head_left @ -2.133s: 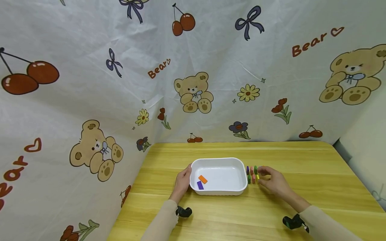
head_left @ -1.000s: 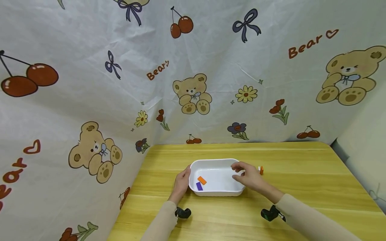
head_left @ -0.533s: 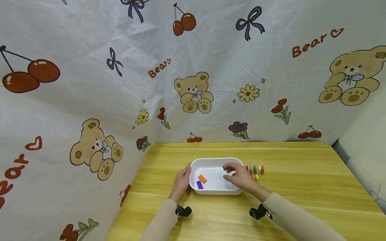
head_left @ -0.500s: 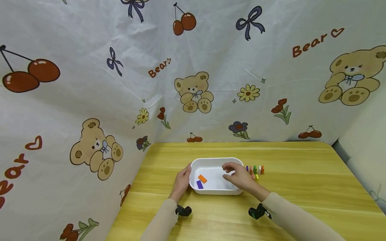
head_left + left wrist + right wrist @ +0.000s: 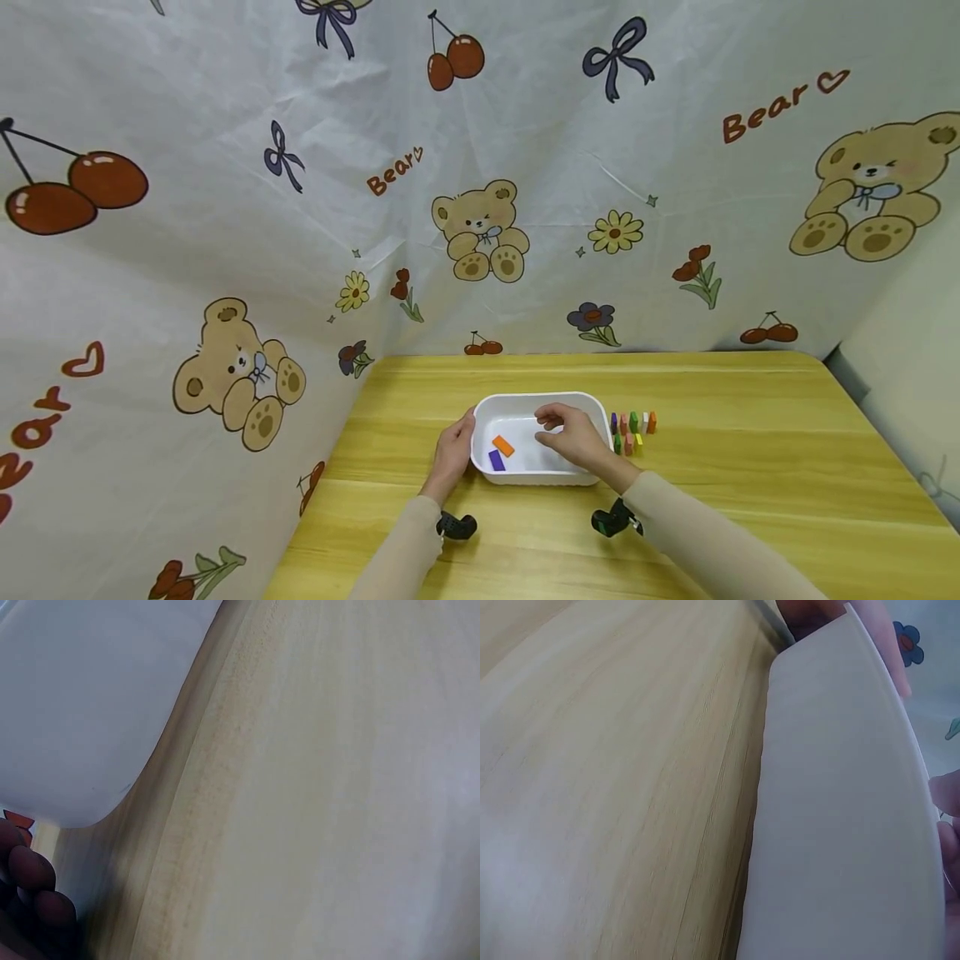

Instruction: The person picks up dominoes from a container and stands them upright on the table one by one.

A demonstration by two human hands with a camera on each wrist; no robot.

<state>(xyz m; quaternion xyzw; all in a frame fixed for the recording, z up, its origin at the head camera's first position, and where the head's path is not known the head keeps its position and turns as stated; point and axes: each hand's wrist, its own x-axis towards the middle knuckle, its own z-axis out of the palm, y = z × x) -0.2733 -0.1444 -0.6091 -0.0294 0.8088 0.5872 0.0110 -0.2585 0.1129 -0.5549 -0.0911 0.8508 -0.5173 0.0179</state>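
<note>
A white plastic tray [image 5: 540, 479] stands on the wooden table, with an orange block [image 5: 503, 446] and a purple block [image 5: 497, 461] lying flat at its left end. My left hand [image 5: 452, 450] holds the tray's left end; curled fingertips [image 5: 34, 874] show beside its corner in the left wrist view. Over the middle of the tray is my right hand [image 5: 573, 437], its thumb and fingers bent toward each other with a small space between the tips. I cannot tell whether a pale piece is pinched there. In the right wrist view the tray's wall covers most of that hand.
Just right of the tray, small coloured blocks stand upright in two rows, among them a green block [image 5: 633, 422], a white block [image 5: 645, 423], an orange block [image 5: 652, 422] and a yellow block [image 5: 639, 444]. A bear-printed cloth [image 5: 480, 308] hangs behind the wooden table [image 5: 750, 467].
My right hand has moved left from the standing blocks, across the tray's right rim, to above its middle. My left hand, the tray and the two blocks inside stay in place.
</note>
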